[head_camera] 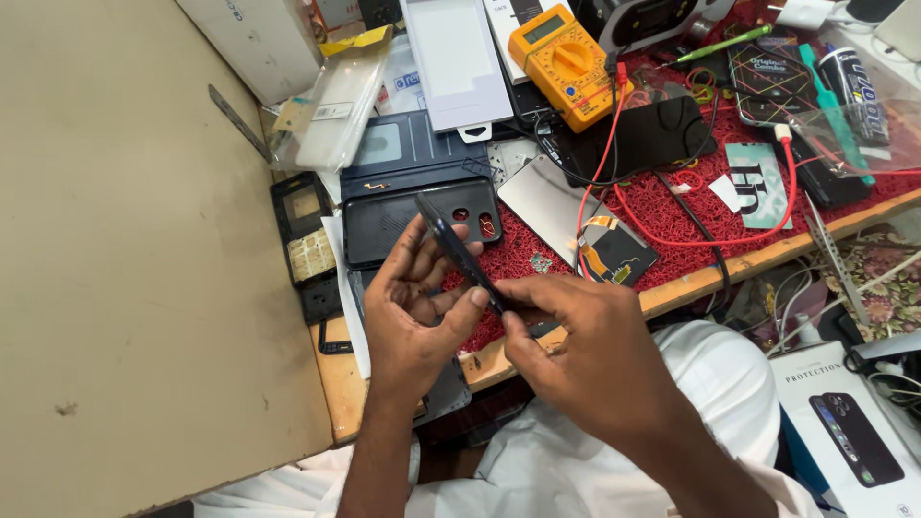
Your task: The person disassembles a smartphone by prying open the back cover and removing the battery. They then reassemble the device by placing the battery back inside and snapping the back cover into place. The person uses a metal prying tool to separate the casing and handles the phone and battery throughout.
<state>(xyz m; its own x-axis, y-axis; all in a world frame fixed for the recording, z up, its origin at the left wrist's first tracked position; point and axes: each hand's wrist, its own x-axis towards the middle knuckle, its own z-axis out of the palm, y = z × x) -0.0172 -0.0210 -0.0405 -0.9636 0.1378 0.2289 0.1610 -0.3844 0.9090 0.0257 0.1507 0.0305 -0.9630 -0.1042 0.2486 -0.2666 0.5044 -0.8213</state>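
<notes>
**Both hands on a dark phone, held edge-on over the bench**

So here we've got the dark phone (459, 251) up off the bench, turned so we mostly see its thin edge. It runs diagonally, top end pointing to about 11 o'clock, bottom end down at 5 o'clock where the two hands meet.

Our left hand (408, 317) is wrapped around it from the 8 o'clock side, fingers curled behind the body and the thumb pressing on the near edge. Our right hand (585, 345) comes in from 4 o'clock and pinches the lower end between thumb and fingertips. We can't tell if there's a small tool tucked in that pinch, it's too hidden.

Around it, the bench is a proper mess:
- just behind the phone at 12 o'clock, a black back cover (403, 223) with camera cutouts lying on the red mat (662, 206)
- further up at 1 o'clock, a yellow multimeter (561, 62) with red and black leads trailing down across the mat
- a silver plate (549, 197) at 2 o'clock, and a small board with an orange flex cable (614, 251) just beside it
- at 9 to 10 o'clock, a black frame (302, 230) with gold-coloured contacts sitting near the table edge
- a white phone-case box (849, 432) down at 4 o'clock, off the bench

White clothing shows under our arms at 6 o'clock.
</notes>
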